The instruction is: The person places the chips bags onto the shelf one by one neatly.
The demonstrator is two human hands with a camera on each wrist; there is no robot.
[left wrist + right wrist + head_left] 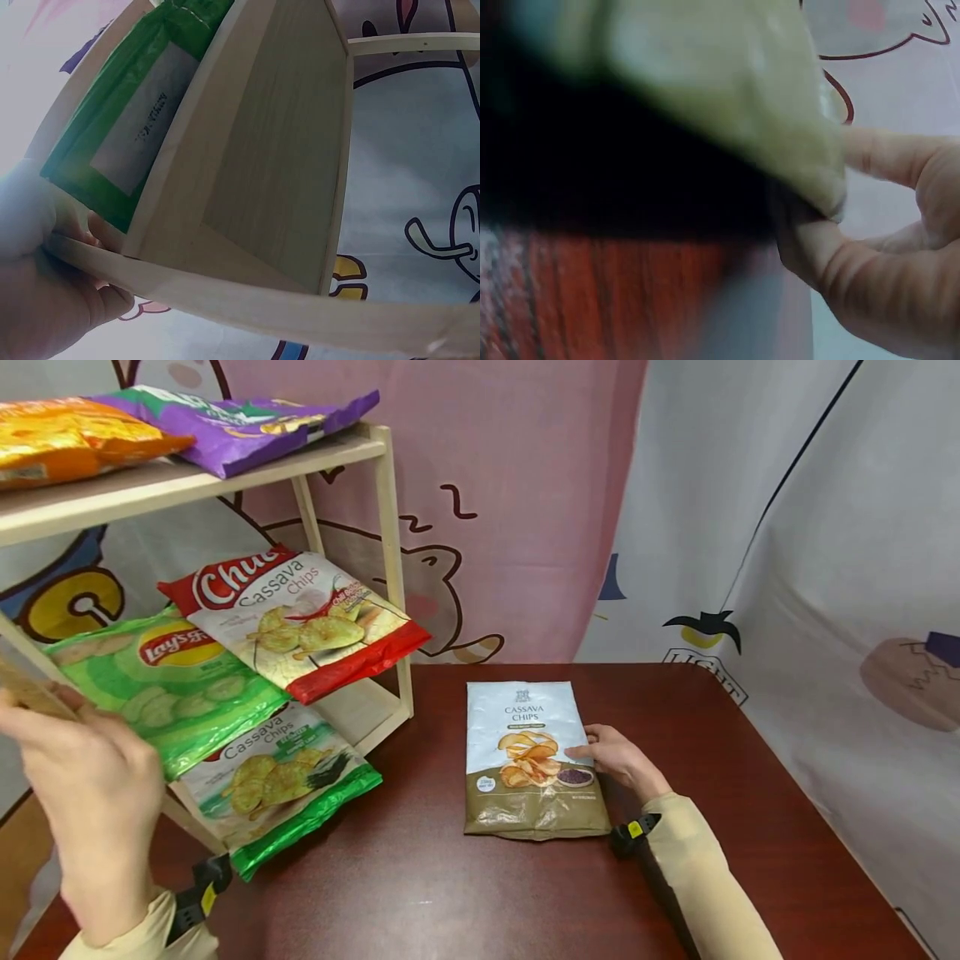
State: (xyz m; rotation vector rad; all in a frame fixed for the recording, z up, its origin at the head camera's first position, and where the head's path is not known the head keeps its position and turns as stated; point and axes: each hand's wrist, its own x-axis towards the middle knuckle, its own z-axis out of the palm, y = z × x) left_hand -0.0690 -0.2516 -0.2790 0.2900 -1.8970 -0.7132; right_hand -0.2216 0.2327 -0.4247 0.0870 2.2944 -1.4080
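My right hand (618, 758) pinches the right edge of a white-and-olive bag of cassava chips (536, 752), one digit lying over its printed front. In the right wrist view, the blurred bag (727, 82) sits between thumb and fingers (885, 154), above the reddish table; whether its far end touches the table, I cannot tell. At the left, my left hand (97, 793) grips a wooden post (30, 685) of the shelf rack. The left wrist view shows that hand (45, 285) around the post (225, 300), close to a green chip bag (139, 120).
On the rack's top board (247, 472) lie an orange bag (82, 439) and a purple bag (240, 427). Below are a red-and-white cassava chip bag (300, 618), a green Lay's bag (172, 677) and a green-edged cassava chip bag (285, 777). Printed curtains (510, 510) stand behind the brown table (420, 893).
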